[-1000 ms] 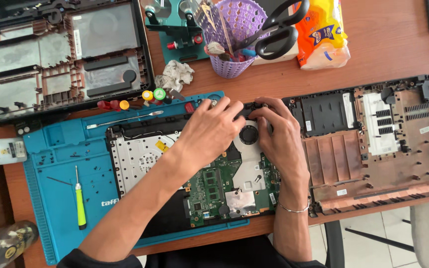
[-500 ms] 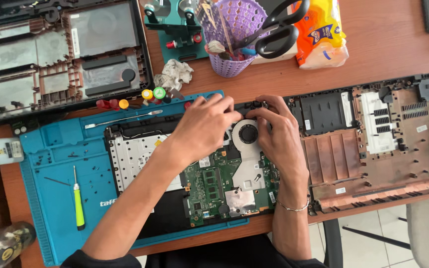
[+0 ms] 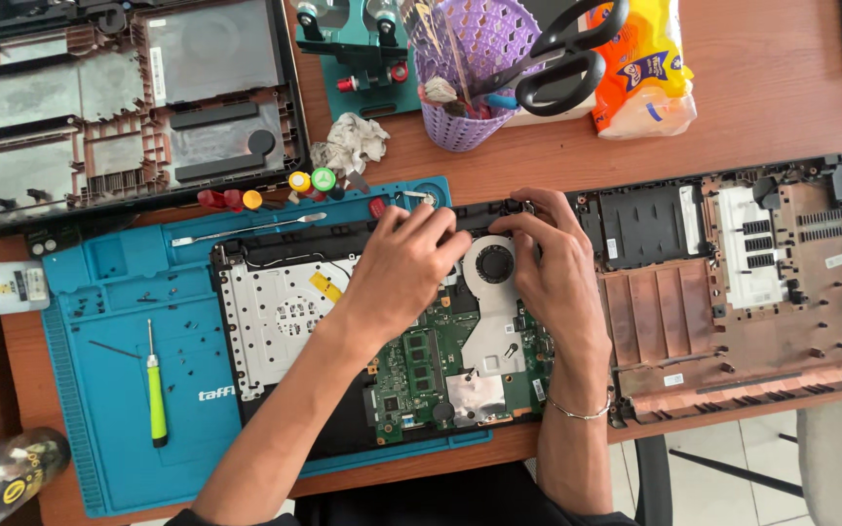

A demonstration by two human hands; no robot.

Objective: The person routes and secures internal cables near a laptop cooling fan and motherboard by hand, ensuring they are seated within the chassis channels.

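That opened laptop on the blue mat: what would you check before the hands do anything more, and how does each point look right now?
1. Laptop base lies flat on the blue mat: ok.
2. Cooling fan uncovered between the hands: ok.
3. Left hand and right hand both at the top edge by the fan: ok.
4. What the fingertips grip: cannot tell.
5. Green screwdriver on the mat, apart from both hands: ok.
6. Loose screws kept on the mat: cannot tell.

The scene is evenly and brightly lit by soft, daylight-like illumination, and only faint, short shadows are cast beside the purple basket (image 3: 465, 73) and the scissors (image 3: 557, 58). Focus is held sharply across the frame. Mild glare is noted on the brown laptop shell (image 3: 762, 282).
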